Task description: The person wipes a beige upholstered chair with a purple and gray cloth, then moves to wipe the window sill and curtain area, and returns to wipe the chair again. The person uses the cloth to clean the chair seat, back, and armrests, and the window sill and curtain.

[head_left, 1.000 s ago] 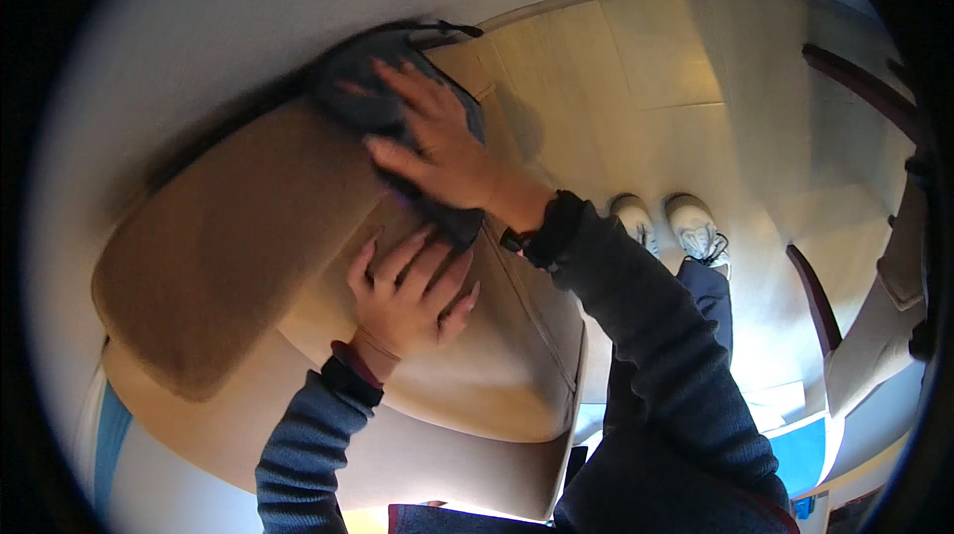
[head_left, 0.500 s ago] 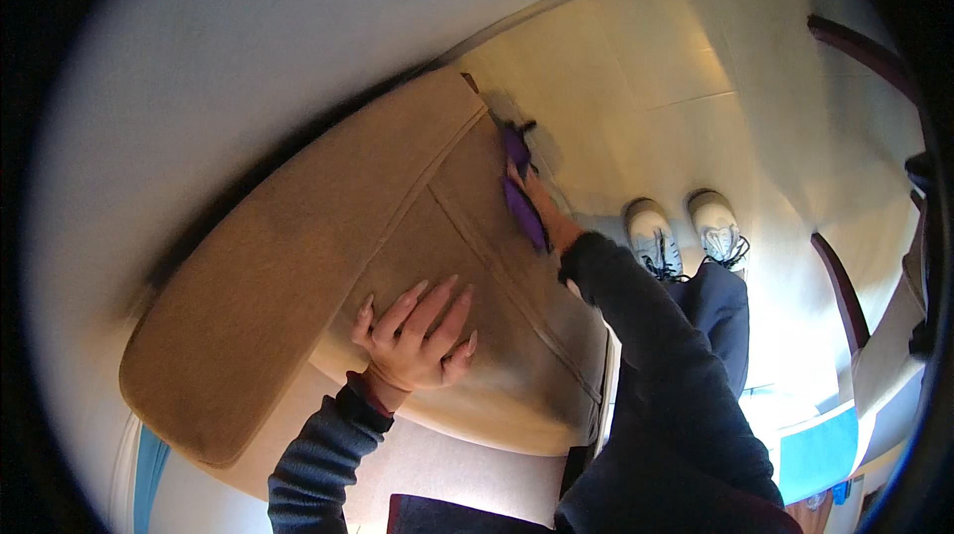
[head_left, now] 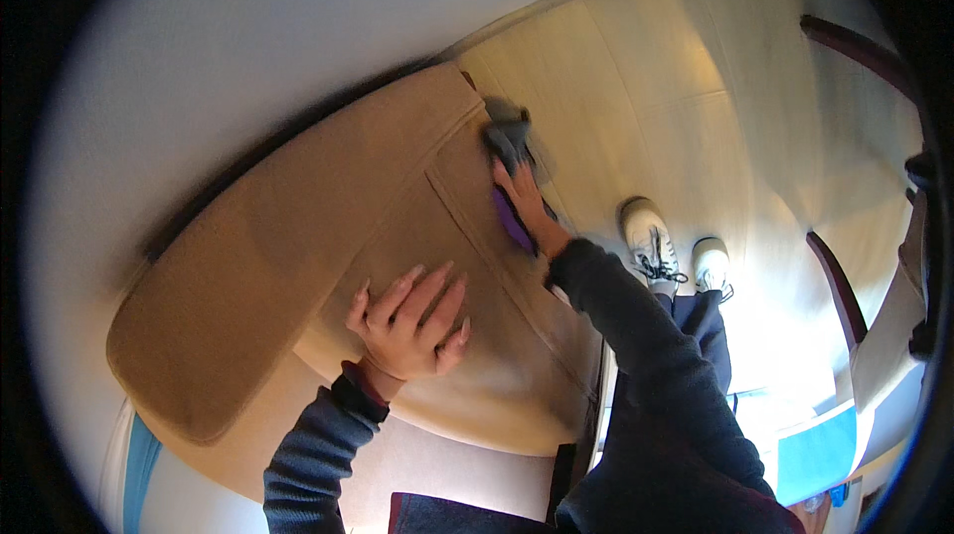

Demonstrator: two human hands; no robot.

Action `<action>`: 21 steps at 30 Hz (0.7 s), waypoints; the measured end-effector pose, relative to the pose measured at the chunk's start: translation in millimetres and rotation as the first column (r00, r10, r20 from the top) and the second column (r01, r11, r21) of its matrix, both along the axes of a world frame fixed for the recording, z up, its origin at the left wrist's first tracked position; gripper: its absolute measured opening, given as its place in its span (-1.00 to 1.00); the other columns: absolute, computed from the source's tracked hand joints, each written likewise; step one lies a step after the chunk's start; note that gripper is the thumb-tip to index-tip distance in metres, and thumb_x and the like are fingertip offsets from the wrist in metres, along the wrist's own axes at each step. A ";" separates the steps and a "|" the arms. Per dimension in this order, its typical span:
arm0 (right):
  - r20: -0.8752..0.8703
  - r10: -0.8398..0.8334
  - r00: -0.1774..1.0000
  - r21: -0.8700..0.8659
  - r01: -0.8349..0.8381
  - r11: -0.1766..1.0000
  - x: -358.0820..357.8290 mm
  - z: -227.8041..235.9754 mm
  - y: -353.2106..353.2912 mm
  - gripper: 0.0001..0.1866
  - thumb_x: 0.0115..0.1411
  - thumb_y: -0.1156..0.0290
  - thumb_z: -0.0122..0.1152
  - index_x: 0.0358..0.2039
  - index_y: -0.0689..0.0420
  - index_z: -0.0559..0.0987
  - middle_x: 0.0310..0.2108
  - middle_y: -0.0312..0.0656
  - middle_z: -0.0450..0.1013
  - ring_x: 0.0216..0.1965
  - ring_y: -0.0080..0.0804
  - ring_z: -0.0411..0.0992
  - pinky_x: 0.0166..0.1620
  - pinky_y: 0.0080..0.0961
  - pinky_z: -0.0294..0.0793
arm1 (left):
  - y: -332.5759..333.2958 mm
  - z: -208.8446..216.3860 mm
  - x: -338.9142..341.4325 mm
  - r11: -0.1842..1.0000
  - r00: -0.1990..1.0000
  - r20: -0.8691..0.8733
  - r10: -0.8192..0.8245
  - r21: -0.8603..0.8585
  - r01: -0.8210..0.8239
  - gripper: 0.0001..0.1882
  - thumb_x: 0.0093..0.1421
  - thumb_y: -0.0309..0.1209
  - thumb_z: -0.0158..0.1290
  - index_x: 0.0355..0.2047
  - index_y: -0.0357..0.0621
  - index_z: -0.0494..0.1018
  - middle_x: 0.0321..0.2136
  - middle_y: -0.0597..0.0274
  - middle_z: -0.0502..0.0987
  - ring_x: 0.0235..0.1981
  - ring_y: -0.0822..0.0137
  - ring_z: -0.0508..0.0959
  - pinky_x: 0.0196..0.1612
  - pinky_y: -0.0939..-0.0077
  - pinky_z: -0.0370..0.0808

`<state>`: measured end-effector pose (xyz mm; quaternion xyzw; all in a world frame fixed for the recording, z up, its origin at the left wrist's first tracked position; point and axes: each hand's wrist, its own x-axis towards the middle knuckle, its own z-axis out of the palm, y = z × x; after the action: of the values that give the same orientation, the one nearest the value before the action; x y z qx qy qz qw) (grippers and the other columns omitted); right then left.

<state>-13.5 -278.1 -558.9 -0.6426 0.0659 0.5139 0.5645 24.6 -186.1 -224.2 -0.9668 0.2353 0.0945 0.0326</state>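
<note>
Grey-and-purple cloth [head_left: 508,142] sits under the person's right hand [head_left: 525,198] at the sofa's [head_left: 368,221] far right edge, maybe palm-down to keep it flat; can't tell if those fingers grip. Left hand's [head_left: 409,323] empty, fingers spread over the near cushion, probably for balance.

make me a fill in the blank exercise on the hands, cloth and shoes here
1. The right hand is on a cloth that is dark grey and ____.
2. The empty hand over the upholstered seat is the person's ____ one.
3. The number of shoes in view is ____.

Missing words: purple; left; two.
</note>
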 end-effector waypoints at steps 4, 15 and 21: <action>0.036 0.162 0.986 -0.051 -0.160 0.986 -54.6 48.9 -45.7 -0.24 0.30 -0.16 -0.27 0.38 0.03 0.07 0.43 0.07 -0.18 0.44 0.04 -0.24 0.32 0.16 -0.14 | 1.8 -0.6 2.7 1.000 1.000 0.020 0.003 -0.012 -0.003 -0.62 0.15 -0.03 -0.10 -0.11 0.28 0.57 0.01 0.50 0.50 0.11 0.38 0.36 0.26 0.07 -0.01; 0.527 -0.346 0.776 0.356 0.167 0.919 45.9 187.8 -17.8 -0.45 0.41 0.15 -0.21 0.33 0.08 0.15 0.40 0.23 -0.15 0.45 0.16 -0.29 0.33 0.26 -0.24 | 6.2 -3.2 4.5 0.983 0.986 0.021 0.164 -0.086 -0.161 -0.52 0.02 -0.11 0.09 0.00 0.22 0.56 0.07 0.28 0.45 0.19 0.20 0.33 0.31 0.08 -0.01; 0.081 0.092 0.992 0.272 -0.111 0.956 -52.2 253.6 -107.7 -0.35 0.46 0.20 -0.29 0.41 0.25 -0.14 0.44 0.17 -0.33 0.46 0.04 -0.35 0.43 -0.21 -0.35 | 3.7 -3.6 6.2 0.948 0.962 -0.010 0.274 -0.168 -0.271 -0.48 0.03 -0.12 0.15 0.05 0.15 0.51 0.11 0.23 0.41 0.25 0.10 0.25 0.35 -0.03 -0.05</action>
<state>-65.7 -385.8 -305.2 -0.5773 -0.0587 0.5244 0.6232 30.8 -182.4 -227.8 -0.9899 0.1065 0.0714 -0.0603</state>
